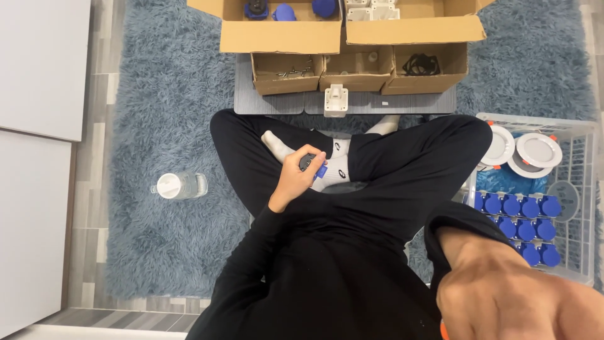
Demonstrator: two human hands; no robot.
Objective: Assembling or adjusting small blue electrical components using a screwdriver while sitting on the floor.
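Note:
I sit cross-legged in black clothes and white socks on a blue shaggy rug [163, 94]. My left hand [297, 179] rests over my lap, closed on a small dark and blue part [314, 167]. My right hand [516, 299] is raised very close to the camera at the bottom right, blurred, its back toward me; a sliver of orange shows under it, and I cannot tell whether it holds anything. A white plastic part [335, 101] stands upright on a grey mat [402, 102] in front of my feet.
Three small open cardboard boxes [287, 73] with screws, small bits and black rings sit on the mat, and a large box [283, 28] with blue and white parts stands behind. A white wire basket [582, 189] at right holds blue parts and round white lamps. A water bottle [179, 186] lies at left.

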